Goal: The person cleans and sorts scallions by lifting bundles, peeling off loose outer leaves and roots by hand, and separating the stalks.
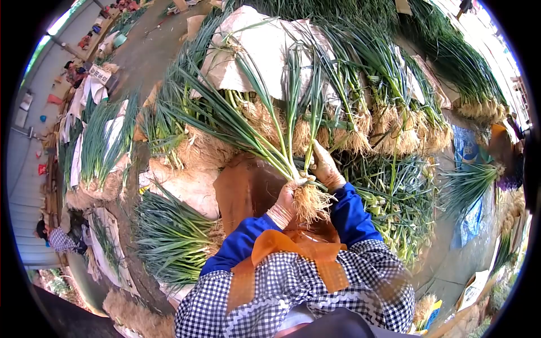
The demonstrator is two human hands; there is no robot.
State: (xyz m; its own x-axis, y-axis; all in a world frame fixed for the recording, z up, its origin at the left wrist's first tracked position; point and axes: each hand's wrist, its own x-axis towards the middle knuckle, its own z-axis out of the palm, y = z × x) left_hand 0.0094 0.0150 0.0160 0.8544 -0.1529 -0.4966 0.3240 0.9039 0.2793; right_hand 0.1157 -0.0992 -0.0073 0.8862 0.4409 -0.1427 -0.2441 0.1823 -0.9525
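My left hand (287,201), in a pale glove, is closed round the lower stalks of a bunch of green onions (279,155). Its shaggy pale roots (311,204) hang toward me, and the long green leaves fan away to the upper left. My right hand (327,167), gloved too, is at the right side of the bunch, its fingers pinched on a stalk there. What lies under those fingers is partly hidden. Beyond both hands, a row of green onions with roots (394,127) lies toward me, partly under a white sheet (270,53).
A pile of green onions (172,234) lies at my left, and loose leaves and trimmings (394,194) at my right. A brown sheet (242,188) is below my hands. Another person (61,239) is at the far left, and more bundles (104,152) stand along that side.
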